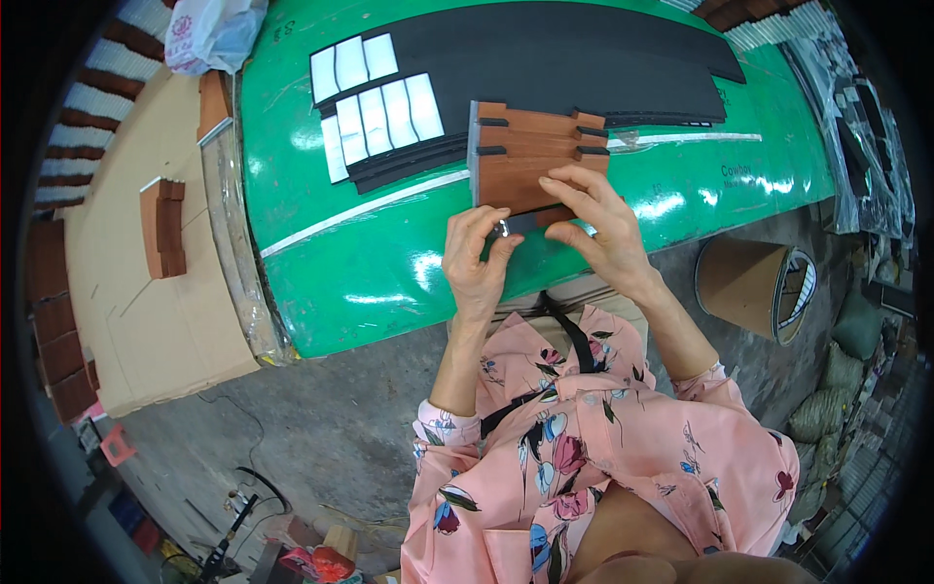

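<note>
A reddish-brown wooden-looking panel (535, 161) with several short black strips on it stands at the near edge of the green-covered table (379, 253). At its near left corner my left hand (475, 258) is closed, thumb and fingertips pinching a small dark, shiny piece (500, 230). My right hand (608, 229) grips the panel's near right side, fingers on its face and thumb below its edge. Between my hands a dark strip (528, 222) shows along the panel's lower edge; whether a hand holds it I cannot tell.
Behind the panel lie black sheets (584, 58) with white strips (389, 115) on them. To the left, cardboard (117, 292) bears another brown piece (163, 229). A round brown bin (744, 282) stands on the floor at right. Plastic-wrapped black parts (866, 136) sit beyond the table's right end.
</note>
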`<act>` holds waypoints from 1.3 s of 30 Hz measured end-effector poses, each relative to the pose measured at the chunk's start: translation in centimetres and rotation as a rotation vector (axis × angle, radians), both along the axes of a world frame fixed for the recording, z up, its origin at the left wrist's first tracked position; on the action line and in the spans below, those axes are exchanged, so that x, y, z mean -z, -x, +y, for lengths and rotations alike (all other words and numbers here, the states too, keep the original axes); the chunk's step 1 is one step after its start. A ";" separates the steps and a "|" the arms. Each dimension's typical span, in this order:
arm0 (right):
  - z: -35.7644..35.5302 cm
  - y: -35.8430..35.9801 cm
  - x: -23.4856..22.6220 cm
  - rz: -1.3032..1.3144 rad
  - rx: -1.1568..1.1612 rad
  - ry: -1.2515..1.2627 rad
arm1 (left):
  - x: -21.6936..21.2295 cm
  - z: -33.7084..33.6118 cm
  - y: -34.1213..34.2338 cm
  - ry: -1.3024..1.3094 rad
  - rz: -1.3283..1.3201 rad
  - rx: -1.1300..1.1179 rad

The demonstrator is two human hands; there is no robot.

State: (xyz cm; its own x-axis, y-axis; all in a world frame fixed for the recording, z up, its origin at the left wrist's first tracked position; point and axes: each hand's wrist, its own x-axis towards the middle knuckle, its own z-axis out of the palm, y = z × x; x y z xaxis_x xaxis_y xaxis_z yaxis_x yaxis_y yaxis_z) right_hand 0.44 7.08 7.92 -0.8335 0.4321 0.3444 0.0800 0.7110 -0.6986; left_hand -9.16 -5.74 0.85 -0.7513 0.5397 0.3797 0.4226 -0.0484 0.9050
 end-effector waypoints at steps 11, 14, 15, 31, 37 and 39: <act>-0.4 -1.0 0.7 0.068 -0.065 -0.282 | -0.7 0.7 0.2 0.059 0.464 -0.087; 0.4 -1.3 0.0 0.093 -0.115 -0.144 | -0.7 0.5 0.0 0.072 0.502 -0.105; 0.8 -1.0 -0.1 0.118 -0.151 -0.038 | -0.6 0.4 0.0 0.073 0.515 -0.111; 11.5 26.8 2.0 -0.163 -0.329 -0.269 | -1.3 0.8 0.3 0.175 0.544 -0.106; 11.5 31.4 5.5 -0.203 -0.194 -0.423 | -0.9 0.6 0.2 0.188 0.470 -0.028; 11.3 31.3 6.7 -0.130 -0.173 -0.442 | -0.5 0.6 0.3 0.188 0.475 -0.026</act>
